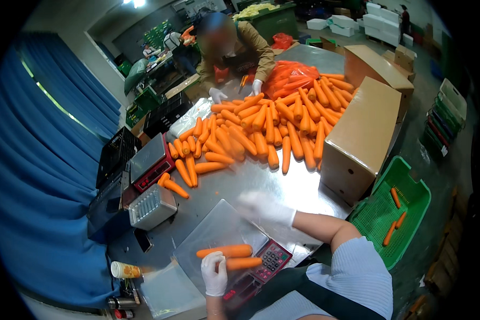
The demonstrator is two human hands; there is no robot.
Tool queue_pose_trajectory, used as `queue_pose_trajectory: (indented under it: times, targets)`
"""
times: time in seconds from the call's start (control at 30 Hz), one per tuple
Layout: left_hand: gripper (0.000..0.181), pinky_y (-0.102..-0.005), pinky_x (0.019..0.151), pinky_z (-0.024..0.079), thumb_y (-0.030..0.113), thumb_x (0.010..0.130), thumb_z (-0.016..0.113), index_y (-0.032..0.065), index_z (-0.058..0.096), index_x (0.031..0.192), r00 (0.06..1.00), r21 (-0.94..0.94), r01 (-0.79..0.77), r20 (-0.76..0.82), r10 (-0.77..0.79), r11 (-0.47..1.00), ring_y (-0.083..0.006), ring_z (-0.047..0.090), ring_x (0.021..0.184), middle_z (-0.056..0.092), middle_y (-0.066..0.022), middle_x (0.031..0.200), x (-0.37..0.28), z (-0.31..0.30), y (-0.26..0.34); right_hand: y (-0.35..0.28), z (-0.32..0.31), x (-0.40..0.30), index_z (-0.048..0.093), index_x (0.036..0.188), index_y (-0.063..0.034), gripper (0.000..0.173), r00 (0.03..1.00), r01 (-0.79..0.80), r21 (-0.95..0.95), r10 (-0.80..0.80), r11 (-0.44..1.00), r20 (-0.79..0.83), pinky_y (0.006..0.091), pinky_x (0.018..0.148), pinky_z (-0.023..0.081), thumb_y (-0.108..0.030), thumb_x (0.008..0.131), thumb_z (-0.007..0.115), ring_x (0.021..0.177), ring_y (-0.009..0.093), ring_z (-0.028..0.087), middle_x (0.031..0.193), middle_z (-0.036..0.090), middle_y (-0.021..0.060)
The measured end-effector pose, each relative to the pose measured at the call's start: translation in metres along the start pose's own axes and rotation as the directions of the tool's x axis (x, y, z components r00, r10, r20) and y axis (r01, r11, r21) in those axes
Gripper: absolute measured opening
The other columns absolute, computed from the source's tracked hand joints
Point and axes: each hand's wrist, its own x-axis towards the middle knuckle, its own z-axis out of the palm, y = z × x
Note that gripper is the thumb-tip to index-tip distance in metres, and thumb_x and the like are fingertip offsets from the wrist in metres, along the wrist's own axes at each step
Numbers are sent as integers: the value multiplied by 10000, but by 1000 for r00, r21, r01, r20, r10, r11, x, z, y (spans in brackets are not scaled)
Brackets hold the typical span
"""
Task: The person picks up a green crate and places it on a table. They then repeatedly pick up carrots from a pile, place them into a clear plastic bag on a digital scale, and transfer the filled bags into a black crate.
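My left hand (215,272), in a white glove, is at the near end of a digital scale (220,224), its fingers touching the left end of a carrot (244,263); whether it grips the carrot I cannot tell. Another carrot (228,251) lies just beyond it on the scale. My right hand (260,206), gloved and blurred, is over the scale's far edge, between the scale and a large heap of peeled carrots (264,128); its fingers cannot be made out. A stack of clear plastic bags (170,292) lies left of my left hand.
A co-worker with white gloves (218,96) stands across the steel table. Cardboard boxes (356,140) flank the heap at right, above a green crate (396,216) with several carrots. At left are a second scale (148,160), a plastic container (152,206), a phone (143,240) and a paper cup (125,270).
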Motion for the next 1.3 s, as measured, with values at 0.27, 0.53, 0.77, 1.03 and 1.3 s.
queue_pose_trajectory:
  times: [0.27, 0.53, 0.77, 1.03, 1.3]
  targets:
    - [104, -416, 840, 435, 19, 749, 613, 54, 566, 835, 994, 178, -101, 69, 90, 979, -321, 589, 926, 639, -136, 971, 2, 11, 3, 241, 26, 4, 575, 1088, -63, 344, 731, -631, -232, 466, 741, -498, 441, 835, 472, -129, 752, 602, 988, 407, 507, 1390, 319, 247]
    - [139, -376, 881, 453, -42, 845, 502, 5, 577, 951, 975, -172, 210, -35, -219, 962, -311, 597, 969, 634, -160, 1037, -15, 7, -13, 105, -47, -91, 639, 947, 9, 231, 831, -262, 642, 506, 721, -230, 236, 629, 492, 4, 768, 492, 748, 111, 596, 993, 662, 126]
    - [114, -387, 892, 442, -46, 836, 520, 20, 555, 921, 982, -200, 172, -40, -183, 965, -309, 596, 1001, 636, -150, 1064, -7, 4, -5, 13, -1, -87, 641, 985, -33, 256, 953, 152, 667, -286, 729, 96, 336, 802, 498, 5, 750, 547, 881, 278, 615, 1162, 600, 177]
    - [180, -426, 950, 384, -23, 765, 605, 44, 536, 916, 998, 209, 1, -64, 12, 978, -361, 550, 1057, 618, -148, 1101, 2, -22, 20, -46, 69, -33, 645, 964, -75, 207, 770, 623, 65, -626, 779, 125, 390, 826, 450, -83, 765, 591, 1028, 261, 517, 1171, 586, 44]
    - [266, -218, 634, 486, 186, 968, 472, 0, 551, 1141, 516, -461, 831, 430, -741, 311, -127, 622, 743, 654, -98, 946, -108, -7, 44, -3, 54, 13, 626, 1033, -34, 246, 993, 120, 311, -118, 943, -27, 373, 721, 493, -113, 804, 583, 806, 306, 614, 889, 639, 136]
